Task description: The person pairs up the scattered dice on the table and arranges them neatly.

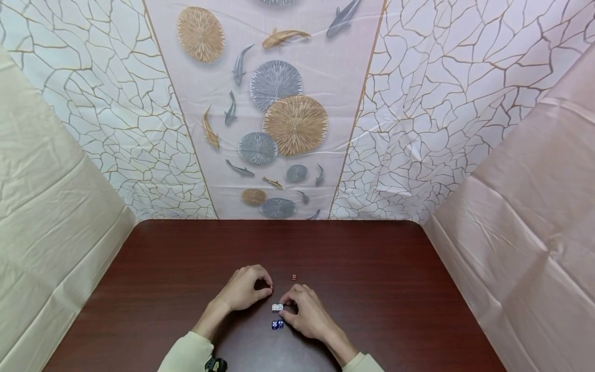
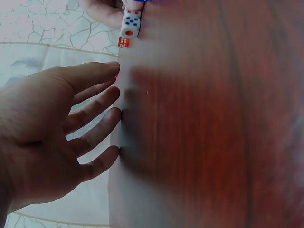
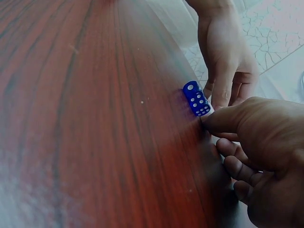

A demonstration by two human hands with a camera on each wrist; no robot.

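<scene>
My left hand pinches a small red die between thumb and fingertips at the table surface. In the left wrist view only a sliver of that die shows behind the thumb. Two white dice sit side by side. My right hand holds the right-hand one, its index fingertip behind and thumb in front. Nearer me, two blue dice stand close together, just left of the right thumb; in the right wrist view the blue dice hide the white ones. Another red die lies beyond the right hand.
All the dice are on a dark reddish-brown wooden table. Patterned cloth hangs along its far edge, and plain pale cloths flank both sides. A dark watch is at the left sleeve.
</scene>
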